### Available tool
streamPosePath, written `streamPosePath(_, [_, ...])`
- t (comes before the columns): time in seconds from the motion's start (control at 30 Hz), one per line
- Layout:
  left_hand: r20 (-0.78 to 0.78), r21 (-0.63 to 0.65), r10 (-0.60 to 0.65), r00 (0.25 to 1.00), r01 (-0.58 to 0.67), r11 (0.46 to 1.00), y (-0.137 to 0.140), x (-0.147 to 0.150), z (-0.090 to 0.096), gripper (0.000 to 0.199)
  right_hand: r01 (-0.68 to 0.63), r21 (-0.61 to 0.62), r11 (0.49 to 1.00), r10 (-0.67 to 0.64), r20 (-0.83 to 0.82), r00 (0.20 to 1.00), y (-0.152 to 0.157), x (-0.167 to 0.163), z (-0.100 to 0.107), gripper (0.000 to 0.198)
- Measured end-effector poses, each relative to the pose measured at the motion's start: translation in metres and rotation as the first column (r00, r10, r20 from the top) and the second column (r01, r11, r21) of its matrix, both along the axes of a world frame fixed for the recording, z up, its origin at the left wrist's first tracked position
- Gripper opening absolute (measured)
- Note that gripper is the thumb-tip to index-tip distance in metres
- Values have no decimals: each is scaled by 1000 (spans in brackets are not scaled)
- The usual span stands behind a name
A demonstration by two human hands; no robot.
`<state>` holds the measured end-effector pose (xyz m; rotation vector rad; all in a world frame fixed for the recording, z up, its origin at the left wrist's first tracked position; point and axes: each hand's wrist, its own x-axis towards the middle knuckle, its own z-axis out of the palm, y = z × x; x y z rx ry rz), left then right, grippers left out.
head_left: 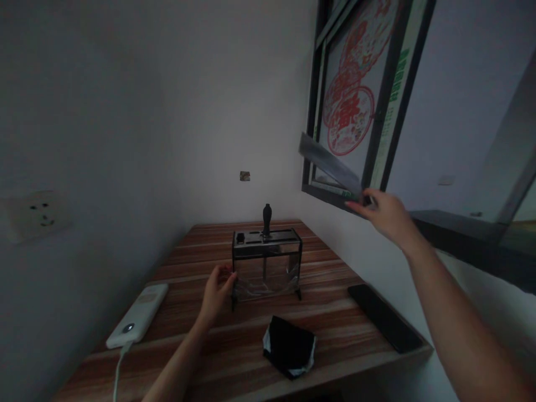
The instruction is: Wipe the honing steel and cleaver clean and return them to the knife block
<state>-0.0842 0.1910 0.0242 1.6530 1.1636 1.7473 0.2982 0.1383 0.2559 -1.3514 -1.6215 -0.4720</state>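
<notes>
My right hand [387, 218] is raised at the right, closed around the handle of a kitchen knife. Its broad, cleaver-like blade [330, 164] points up and to the left and is slightly blurred. A knife block [276, 237] with a dark frame, a metal top and clear sides stands upright on the table. One black-handled tool [267, 219] sits upright in its top slot, a thin rod showing below through the clear side. At the block's left post, my left hand [216, 290] holds the edge between thumb and fingers.
On the wood-grain table [335, 335], a black folded cloth-like item [291, 346] lies in front of the block. A white power bank [140, 312] with a cable is at the left, a dark flat phone-like slab [383, 318] at the right. A window frame [377, 145] overhangs the right side.
</notes>
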Motion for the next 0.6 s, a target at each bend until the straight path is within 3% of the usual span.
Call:
streamPosePath(0.03, [-19,5,10,1000,-10,1000,0,-1,1,23,-157,-59,986,145,-169,975,-13,-9,-27,47])
streamPosePath(0.07, [-40,11,20,999,-19,1000,-1,-2,2,23,-333,-113,936,276,-348,896,-27,-20,-55,48])
streamPosePath(0.13, [-84,25,38,996,-36,999,-2,-5,5,24,-576,-91,813,372,-679,633,-55,-44,-114,49])
streamPosePath(0.23, [-135,44,100,986,-95,994,-17,-8,12,27,-789,1,614,267,-941,207,-89,-79,-192,50])
streamPosePath(0.3, [-148,27,166,975,-164,986,-37,-4,14,31,-921,61,384,188,-982,14,-104,-98,-224,56])
streamPosePath(0.33, [-149,0,182,972,-184,983,-50,2,13,32,-943,99,318,141,-988,-56,-111,-106,-233,56])
streamPosePath(0.37, [-157,-27,176,972,-182,983,-63,8,12,31,-947,145,287,114,-987,-117,-117,-112,-236,55])
streamPosePath(0.43, [-167,-93,99,981,-115,989,-87,25,5,24,-932,211,295,56,-978,-203,-127,-119,-232,50])
streamPosePath(0.5, [-262,-175,2,965,-50,983,-101,43,-7,18,-929,301,216,14,-952,-305,-132,-119,-223,52])
streamPosePath(0.6, [-479,-235,14,878,-144,961,-105,64,-22,19,-887,447,119,-85,-885,-457,-131,-112,-216,52])
